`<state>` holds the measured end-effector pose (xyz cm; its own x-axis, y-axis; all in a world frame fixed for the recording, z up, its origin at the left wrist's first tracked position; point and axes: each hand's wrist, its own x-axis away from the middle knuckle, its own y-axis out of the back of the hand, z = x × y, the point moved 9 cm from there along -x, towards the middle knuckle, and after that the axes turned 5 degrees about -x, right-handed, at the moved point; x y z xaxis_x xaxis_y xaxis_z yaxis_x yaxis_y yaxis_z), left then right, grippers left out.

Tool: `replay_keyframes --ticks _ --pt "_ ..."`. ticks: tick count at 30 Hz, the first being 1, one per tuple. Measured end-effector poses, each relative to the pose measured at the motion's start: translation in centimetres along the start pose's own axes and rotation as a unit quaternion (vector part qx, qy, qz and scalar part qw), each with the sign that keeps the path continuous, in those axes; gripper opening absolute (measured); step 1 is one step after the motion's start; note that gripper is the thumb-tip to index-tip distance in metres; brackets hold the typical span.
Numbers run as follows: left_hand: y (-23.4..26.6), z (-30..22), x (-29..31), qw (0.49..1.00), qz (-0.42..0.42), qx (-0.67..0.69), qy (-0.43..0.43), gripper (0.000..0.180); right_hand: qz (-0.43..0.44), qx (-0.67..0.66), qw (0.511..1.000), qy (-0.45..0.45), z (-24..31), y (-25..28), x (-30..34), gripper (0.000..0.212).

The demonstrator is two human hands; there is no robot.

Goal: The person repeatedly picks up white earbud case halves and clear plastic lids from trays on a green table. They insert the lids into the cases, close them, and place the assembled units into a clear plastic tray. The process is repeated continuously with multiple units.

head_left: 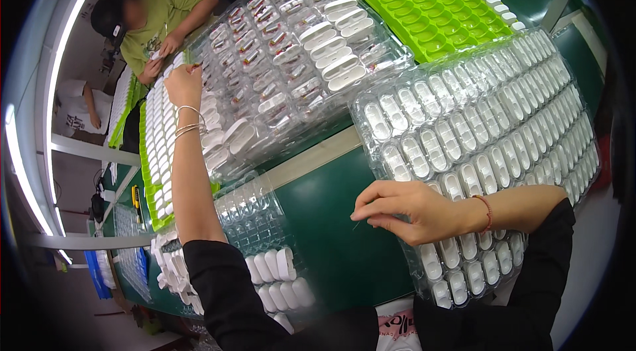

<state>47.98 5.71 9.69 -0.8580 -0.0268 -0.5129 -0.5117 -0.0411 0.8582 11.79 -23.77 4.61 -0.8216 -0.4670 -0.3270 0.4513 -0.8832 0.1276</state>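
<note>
My left hand (184, 88) reaches out to the far left, over the edge of a clear plastic tray (285, 100) of white cases and small parts with red bits. Its fingertips are pinched together, and a tiny reddish bit shows at them. Above the green table, my right hand (405, 210) is closed in a pinch, with a thin, hair-like piece at its fingertips. What either hand holds is too small to name. Beside and under the right wrist lies a clear tray (379, 167) filled with rows of white oval shells (434, 150).
A bright green tray (424, 3) stands at the back. Another green tray (161, 222) with white pieces runs along the left. A clear tray (248, 212) partly filled with white shells lies at lower left. A co-worker (169, 6) works at the far left.
</note>
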Motion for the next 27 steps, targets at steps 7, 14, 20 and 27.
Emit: replay_keyframes --ticks 7,14,20,27 --pt "-2.6 -2.1 -1.0 0.981 0.01 -0.186 -0.046 0.027 -0.002 0.004 1.0 -0.007 -0.4 0.1 0.2 0.021" --pt "-3.5 -11.8 1.7 0.947 0.115 0.172 -0.247 0.023 -0.004 0.024 1.0 -0.009 -0.4 0.1 0.1 0.02" --pt "-2.8 -11.5 2.3 0.967 0.084 0.157 -0.181 0.028 0.003 0.021 1.0 0.007 -0.2 -0.3 -0.1 0.017" --pt "10.7 -12.7 14.4 0.762 0.166 0.625 -0.037 0.027 -0.006 0.017 1.0 0.0 -0.3 0.2 0.2 0.016"
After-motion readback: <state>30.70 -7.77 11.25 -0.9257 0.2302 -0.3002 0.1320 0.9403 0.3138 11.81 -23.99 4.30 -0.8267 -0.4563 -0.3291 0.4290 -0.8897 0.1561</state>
